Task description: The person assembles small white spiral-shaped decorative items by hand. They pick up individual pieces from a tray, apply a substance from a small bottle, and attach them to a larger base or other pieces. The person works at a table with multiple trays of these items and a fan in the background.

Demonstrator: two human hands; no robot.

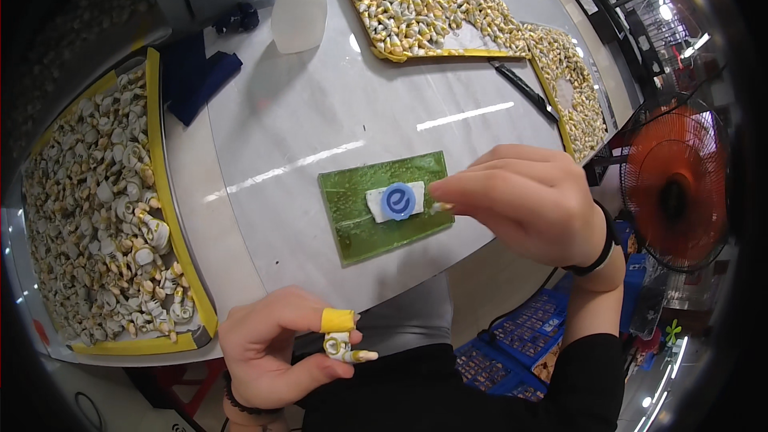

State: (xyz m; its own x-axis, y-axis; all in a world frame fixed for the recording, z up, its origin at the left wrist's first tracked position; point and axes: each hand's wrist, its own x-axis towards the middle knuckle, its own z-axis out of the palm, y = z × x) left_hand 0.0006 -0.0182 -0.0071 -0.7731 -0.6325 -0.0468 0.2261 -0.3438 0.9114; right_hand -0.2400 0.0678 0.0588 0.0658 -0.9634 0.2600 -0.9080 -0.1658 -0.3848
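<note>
My left hand [272, 344], its index finger wrapped in yellow tape, pinches a small white and yellow figurine part [339, 346] near the table's front edge. Over the right side of a green slab [352, 236], my right hand [532, 204] has its fingertips closed on a tiny pale piece [440, 207], mostly hidden by the fingers. On the slab lies a white block [375, 204]. A round blue cap [398, 202] with a dark curved mark sits on that block, just left of the right fingertips.
A yellow-edged tray [206, 316] of white figurine parts stands at left. Two more trays, one large [448, 54] and one smaller [552, 112], hold small pieces at the back right. A white squeeze bottle [300, 16], dark blue cloth [204, 88], black tool [524, 90] and orange fan [676, 184] surround the workspace.
</note>
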